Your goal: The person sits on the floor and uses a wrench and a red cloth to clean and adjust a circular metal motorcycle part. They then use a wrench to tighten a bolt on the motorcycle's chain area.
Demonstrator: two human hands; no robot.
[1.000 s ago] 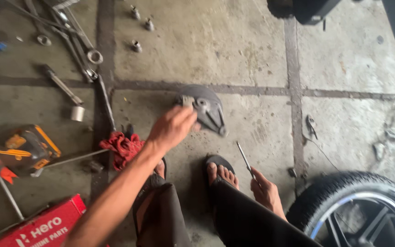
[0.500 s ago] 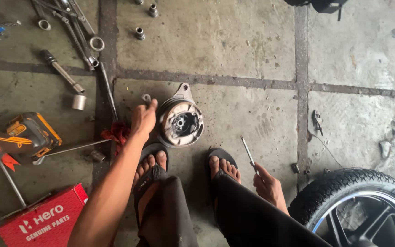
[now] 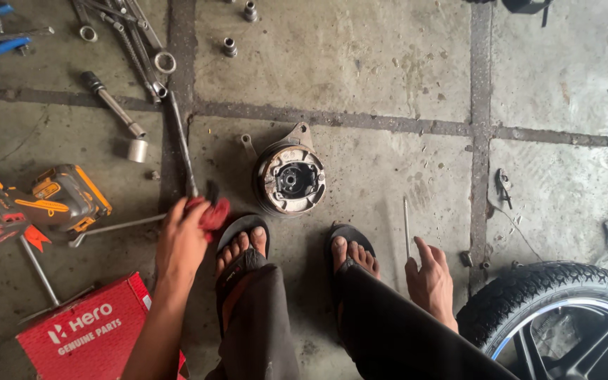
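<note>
My left hand (image 3: 179, 241) reaches down to the floor on the left and closes on a red rag (image 3: 214, 211) beside my left sandalled foot (image 3: 242, 252). A round metal brake plate (image 3: 290, 179) lies face up on the concrete just ahead of my feet, apart from both hands. My right hand (image 3: 431, 281) rests low on the right with its fingers apart and nothing in it. A thin metal rod (image 3: 406, 225) lies on the floor just in front of its fingertips.
Spanners and sockets (image 3: 135, 49) lie scattered at the far left, with a long bar (image 3: 181, 144) near the rag. An orange power tool (image 3: 65, 197) and a red cardboard box (image 3: 89, 327) sit at left. A tyred wheel (image 3: 564, 317) lies at lower right.
My left hand left the brake plate, which now lies face up, and moved left and back onto the red rag. My right hand has let the thin rod down onto the floor.
</note>
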